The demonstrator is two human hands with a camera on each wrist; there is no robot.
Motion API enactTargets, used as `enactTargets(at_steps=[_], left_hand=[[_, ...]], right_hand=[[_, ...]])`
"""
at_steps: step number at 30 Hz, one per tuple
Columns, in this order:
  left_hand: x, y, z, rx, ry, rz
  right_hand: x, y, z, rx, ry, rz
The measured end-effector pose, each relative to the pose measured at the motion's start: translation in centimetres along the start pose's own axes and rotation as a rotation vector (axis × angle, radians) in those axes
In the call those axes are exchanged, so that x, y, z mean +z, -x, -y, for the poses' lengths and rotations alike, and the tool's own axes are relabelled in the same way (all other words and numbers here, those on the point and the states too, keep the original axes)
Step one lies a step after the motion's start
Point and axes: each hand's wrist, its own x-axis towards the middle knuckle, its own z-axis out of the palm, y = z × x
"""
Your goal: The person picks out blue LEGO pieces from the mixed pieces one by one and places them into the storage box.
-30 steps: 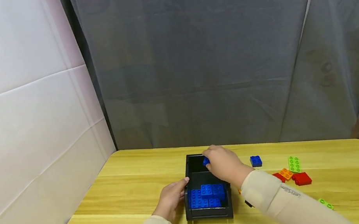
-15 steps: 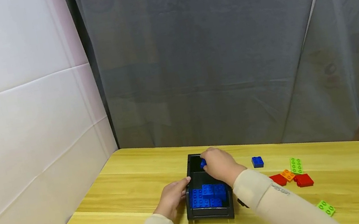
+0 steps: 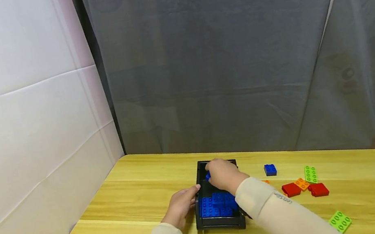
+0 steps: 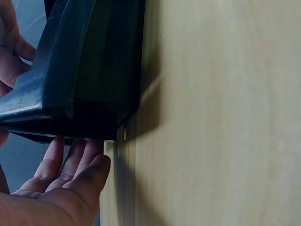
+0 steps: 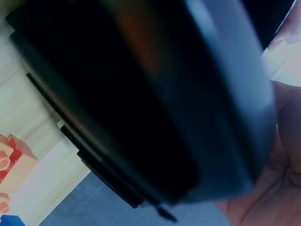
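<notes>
A black plastic bin (image 3: pixel 222 224) stands on the wooden table with several blue building bricks (image 3: pixel 210 208) lying in its near end. At its left side is my left hand (image 3: pixel 180 207), thumb at the rim. The left wrist view shows the fingers (image 4: pixel 77 160) of that hand against the bin's outer side. My right hand (image 3: pixel 224 176) reaches into the bin's far end and pinches a small blue brick (image 3: pixel 207 176), mostly hidden by the hand. In the right wrist view the bin's dark wall (image 5: pixel 225 117) covers much of the picture, blocking sight of the fingertips.
Right of the bin lie a blue brick (image 3: pixel 270 170), red bricks (image 3: pixel 291 189), an orange brick (image 3: pixel 302 184) and two lime green bricks (image 3: pixel 310 174). A grey curtain (image 3: pixel 202 69) hangs behind the table (image 3: pixel 146 182), a white one (image 3: pixel 24 119) at the left.
My right hand has moved left and lower into the bin's far end with the blue brick. My left hand keeps its place at the bin's side.
</notes>
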Motion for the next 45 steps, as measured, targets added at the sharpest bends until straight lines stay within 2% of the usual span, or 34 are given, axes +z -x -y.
enactTargets(at_steps=[12,19,28,39,45], left_hand=[[0.0,0.0,0.0,0.001,-0.015,-0.004],[0.2,-0.2,0.2,0.021,0.002,-0.001],[0.4,-0.3,0.2,0.028,0.005,-0.012],[0.8,-0.6,0.3,0.022,0.007,-0.022],[1.1,-0.8,0.2,0.018,0.006,-0.028]], right_hand=[[-0.2,-0.6,1.0,-0.001,0.020,0.050],[-0.1,-0.7,1.5,0.047,-0.003,0.076],[0.3,-1.3,1.6,0.091,0.038,0.114],[1.1,-2.0,1.1,0.137,0.005,0.173],[1.3,-2.0,0.9,0.130,-0.012,0.171]])
